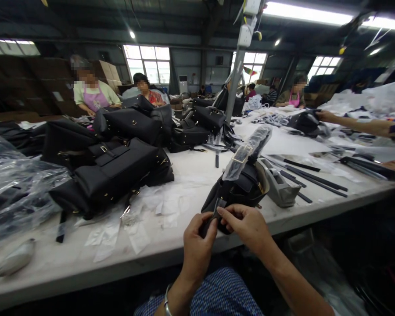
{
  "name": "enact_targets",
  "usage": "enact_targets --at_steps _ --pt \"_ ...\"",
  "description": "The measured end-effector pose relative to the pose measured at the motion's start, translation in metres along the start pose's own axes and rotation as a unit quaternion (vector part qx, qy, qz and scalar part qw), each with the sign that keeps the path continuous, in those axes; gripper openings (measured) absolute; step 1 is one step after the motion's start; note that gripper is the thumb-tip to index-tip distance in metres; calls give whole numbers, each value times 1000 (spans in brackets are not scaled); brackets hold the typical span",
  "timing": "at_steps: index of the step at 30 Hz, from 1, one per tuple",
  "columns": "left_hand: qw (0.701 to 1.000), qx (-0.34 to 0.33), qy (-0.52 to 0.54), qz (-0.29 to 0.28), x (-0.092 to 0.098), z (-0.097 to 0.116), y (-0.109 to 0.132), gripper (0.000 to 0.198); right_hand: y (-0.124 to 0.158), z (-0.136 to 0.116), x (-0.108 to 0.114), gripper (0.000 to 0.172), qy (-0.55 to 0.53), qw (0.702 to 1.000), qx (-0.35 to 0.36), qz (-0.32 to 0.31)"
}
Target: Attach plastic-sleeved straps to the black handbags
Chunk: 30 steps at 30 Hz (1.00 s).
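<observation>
A small black handbag (213, 195) stands at the table's front edge, just beyond my hands. Its upright handle strap (243, 156) is wrapped in clear plastic, with a gold buckle showing through. My left hand (199, 237) pinches a black strap end (221, 202) at the bag's near side, thumb and fingers closed. My right hand (246, 224) is closed on the same strap end from the right, thumb on top. The fingers hide part of the strap. Right behind the bag sits a grey tape dispenser (279, 184).
Black handbags (118, 171) are piled at the left, near crumpled clear plastic (23, 184). Small white packets (105, 237) lie in front of them. Black strips (316, 177) spread to the right. A metal post (233, 87) rises behind. A co-worker's arm (355, 123) reaches in from the right.
</observation>
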<state>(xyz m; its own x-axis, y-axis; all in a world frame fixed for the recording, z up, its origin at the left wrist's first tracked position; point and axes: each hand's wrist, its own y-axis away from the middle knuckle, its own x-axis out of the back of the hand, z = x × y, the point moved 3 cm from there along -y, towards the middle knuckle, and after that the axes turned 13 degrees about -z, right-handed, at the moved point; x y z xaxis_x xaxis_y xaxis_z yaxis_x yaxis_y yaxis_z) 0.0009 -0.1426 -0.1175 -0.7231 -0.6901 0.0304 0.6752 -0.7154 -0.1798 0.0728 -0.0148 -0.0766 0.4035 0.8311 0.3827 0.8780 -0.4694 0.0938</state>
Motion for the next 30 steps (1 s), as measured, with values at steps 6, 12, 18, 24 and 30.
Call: enact_targets --at_steps 6,12,18,24,30 --pt "972 110 206 -19 -4 0 6 30 4 7 -1 27 -54 995 50 -68" --pt "931 177 310 -74 -13 -4 8 40 7 17 -12 25 -57 995 82 -19" --pt "924 200 307 -107 -13 -1 6 41 4 23 -22 31 -127 989 71 -15" --pt "917 208 311 -137 -15 3 6 41 3 17 -16 27 -57 997 47 -10" --pt "904 217 332 -159 -18 4 9 38 4 12 -13 25 -10 999 31 -10"
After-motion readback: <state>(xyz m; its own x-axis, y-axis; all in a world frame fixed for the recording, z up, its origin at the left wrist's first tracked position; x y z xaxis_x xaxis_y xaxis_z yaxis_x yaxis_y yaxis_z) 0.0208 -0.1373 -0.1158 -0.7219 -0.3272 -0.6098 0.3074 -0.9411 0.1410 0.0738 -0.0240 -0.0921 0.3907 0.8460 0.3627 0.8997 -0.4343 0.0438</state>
